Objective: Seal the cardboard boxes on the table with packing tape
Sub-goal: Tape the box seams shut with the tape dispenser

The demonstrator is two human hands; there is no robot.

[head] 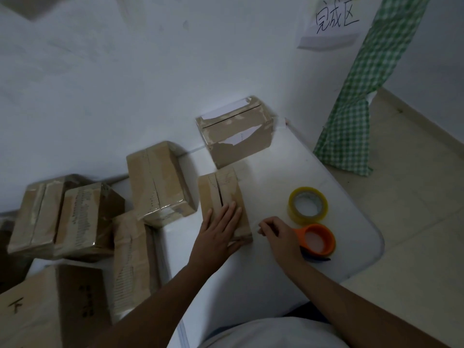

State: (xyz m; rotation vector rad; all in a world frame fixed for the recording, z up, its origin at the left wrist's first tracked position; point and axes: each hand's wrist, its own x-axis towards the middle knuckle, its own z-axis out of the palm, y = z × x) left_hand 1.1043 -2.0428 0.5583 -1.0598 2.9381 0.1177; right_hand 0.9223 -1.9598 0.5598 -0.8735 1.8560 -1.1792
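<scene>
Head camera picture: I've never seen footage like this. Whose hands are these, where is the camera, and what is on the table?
There is no machine here. A person wears the camera on their head, looking down at their own hands. The left hand lies flat on a small cardboard box whose top seam is open. The right hand pinches what seems to be clear tape from the orange tape dispenser. A yellowish tape roll lies beside it on the white table. More boxes sit to the left.

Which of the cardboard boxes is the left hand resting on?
The small box in the middle of the table, just left of the tape rolls. The left hand lies flat on its near end; every other box sits untouched.
</scene>
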